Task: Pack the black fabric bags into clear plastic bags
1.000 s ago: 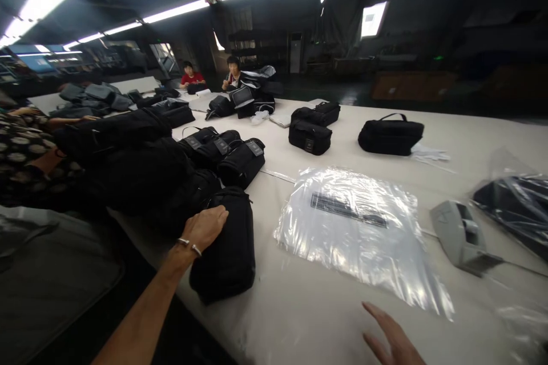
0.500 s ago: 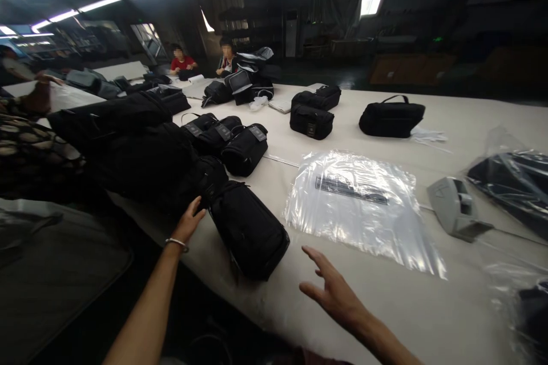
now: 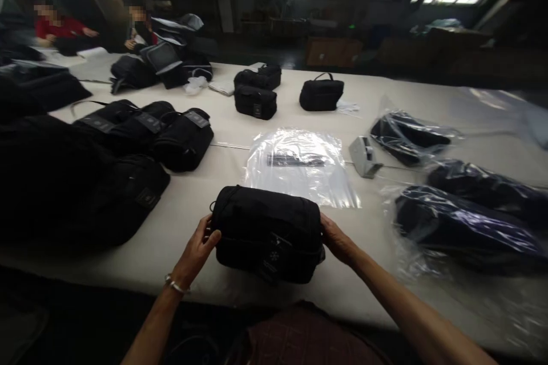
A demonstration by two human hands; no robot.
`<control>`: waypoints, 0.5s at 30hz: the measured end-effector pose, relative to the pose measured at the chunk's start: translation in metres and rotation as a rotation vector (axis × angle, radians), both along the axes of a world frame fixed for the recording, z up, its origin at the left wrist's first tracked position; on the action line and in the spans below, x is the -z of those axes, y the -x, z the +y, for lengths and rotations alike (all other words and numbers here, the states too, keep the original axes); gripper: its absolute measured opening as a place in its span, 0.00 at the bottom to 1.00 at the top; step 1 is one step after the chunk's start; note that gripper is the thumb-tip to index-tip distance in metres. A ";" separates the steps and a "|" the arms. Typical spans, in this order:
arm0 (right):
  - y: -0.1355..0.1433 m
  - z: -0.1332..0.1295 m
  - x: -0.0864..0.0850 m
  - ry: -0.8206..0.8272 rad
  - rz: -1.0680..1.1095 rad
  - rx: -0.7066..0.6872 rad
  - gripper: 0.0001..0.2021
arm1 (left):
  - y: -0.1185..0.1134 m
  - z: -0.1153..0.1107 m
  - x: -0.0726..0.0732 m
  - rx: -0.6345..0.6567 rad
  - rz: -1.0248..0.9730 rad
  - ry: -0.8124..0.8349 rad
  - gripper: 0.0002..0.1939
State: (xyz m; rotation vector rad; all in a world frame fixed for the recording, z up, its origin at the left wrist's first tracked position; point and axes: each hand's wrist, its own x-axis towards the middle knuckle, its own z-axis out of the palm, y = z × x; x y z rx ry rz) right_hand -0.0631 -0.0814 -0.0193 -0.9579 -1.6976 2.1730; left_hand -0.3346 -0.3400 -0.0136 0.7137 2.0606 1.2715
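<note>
A black fabric bag (image 3: 261, 228) with a printed tag on its near side is between my two hands at the table's front edge. My left hand (image 3: 201, 248) grips its left end, thumb toward me and fingers partly hidden behind it. At the opposite end, my right hand (image 3: 338, 239) presses against the bag, its fingertips mostly hidden. Just beyond the bag lies a flat clear plastic bag (image 3: 299, 174) with a dark printed strip. I cannot tell whether the black bag rests on the table or is slightly raised.
Several black bags with tags (image 3: 184, 137) stand to the left, beside a dark heap (image 3: 64, 182). On the right are plastic-wrapped bags (image 3: 454, 222) and a grey dispenser-like device (image 3: 363, 157). More black bags (image 3: 321, 94) stand farther back. Two people (image 3: 60, 28) sit across the table (image 3: 385, 88).
Both hands, apart and empty before, have closed on the black bag. The bag has turned sideways and come in front of me. My view has swung right.
</note>
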 end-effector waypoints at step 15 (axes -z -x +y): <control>-0.153 0.099 -0.036 -0.307 -0.070 0.382 0.25 | -0.114 0.124 -0.037 0.674 0.152 0.078 0.26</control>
